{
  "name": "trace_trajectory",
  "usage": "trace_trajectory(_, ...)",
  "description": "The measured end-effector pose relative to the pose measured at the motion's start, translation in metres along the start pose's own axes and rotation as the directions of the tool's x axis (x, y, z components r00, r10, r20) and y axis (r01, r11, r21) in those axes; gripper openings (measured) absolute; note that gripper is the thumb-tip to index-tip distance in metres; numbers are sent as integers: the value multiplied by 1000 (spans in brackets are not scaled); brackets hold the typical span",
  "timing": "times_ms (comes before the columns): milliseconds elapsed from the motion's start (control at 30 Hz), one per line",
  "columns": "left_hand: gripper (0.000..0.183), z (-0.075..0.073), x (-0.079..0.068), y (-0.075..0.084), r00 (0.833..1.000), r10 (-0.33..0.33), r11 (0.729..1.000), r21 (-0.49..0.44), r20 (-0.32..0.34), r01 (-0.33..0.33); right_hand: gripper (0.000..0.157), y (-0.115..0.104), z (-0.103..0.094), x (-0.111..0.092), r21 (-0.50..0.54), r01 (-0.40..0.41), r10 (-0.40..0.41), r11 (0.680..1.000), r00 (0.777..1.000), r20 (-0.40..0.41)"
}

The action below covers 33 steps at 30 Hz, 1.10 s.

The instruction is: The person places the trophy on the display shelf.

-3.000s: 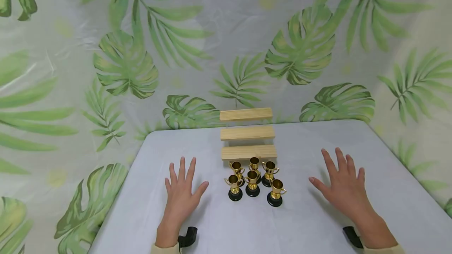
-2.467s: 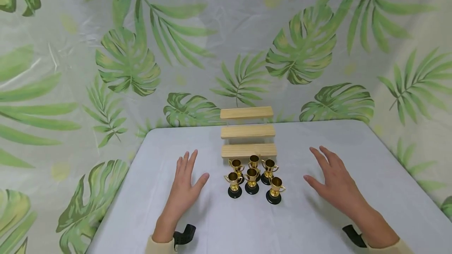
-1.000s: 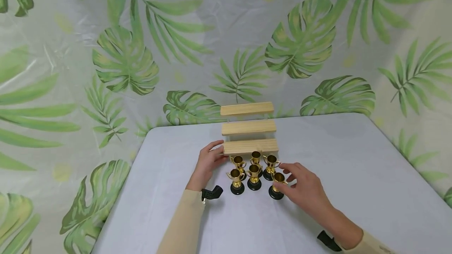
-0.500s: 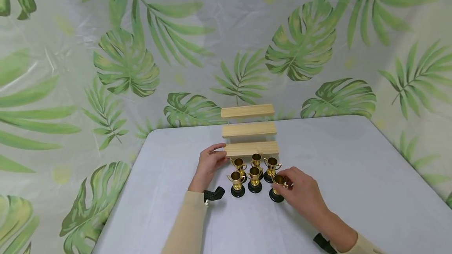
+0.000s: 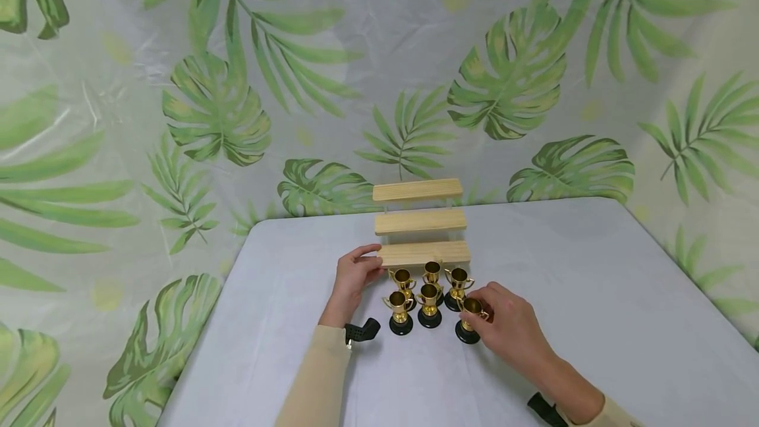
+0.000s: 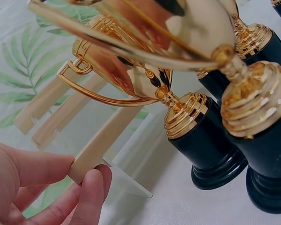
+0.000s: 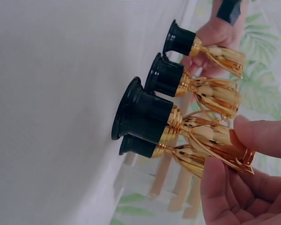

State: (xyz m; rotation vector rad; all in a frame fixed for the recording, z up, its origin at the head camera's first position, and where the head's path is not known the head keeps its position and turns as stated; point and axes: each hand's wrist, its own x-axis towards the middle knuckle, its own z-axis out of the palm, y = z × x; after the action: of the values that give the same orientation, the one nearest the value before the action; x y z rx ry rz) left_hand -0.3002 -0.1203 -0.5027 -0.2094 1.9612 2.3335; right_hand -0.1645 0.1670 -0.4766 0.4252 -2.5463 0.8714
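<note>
Several small gold trophy cups with black bases stand grouped in front of a tiered wooden shelf [image 5: 423, 254]. My right hand [image 5: 506, 321] pinches the nearest right trophy [image 5: 468, 333] by its cup, near the rim and handle. In the right wrist view, that trophy [image 7: 147, 115] appears upright relative to the table, its base at or very near the cloth. Thumb and fingers of my left hand [image 5: 351, 282] pinch the left end of the shelf's lowest plank [image 6: 91, 152]. Part of the held trophy's cup is hidden behind my right fingers.
The other trophies [image 5: 429, 315] stand close together left of the held one, just before the lowest plank. A white cloth covers the table [image 5: 284, 282]. Behind it hangs a leaf-patterned curtain [image 5: 320, 117].
Both hands were spread above the table and have moved inward. My left hand has taken hold of the lowest plank's end; my right hand has closed on the front right trophy's cup.
</note>
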Motion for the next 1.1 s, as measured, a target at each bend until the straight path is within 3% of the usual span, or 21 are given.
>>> trace_trajectory(567, 33, -1, 2, -1, 1000, 1, 1000, 2, 5, -1, 29, -11, -16, 6, -40, 65, -64, 997, 998, 28)
trace_trajectory(1100, 33, -3, 4, -2, 1000, 1, 1000, -3, -10, -1, 34, -30, -42, 21, -56, 235, -236, 970, 972, -7)
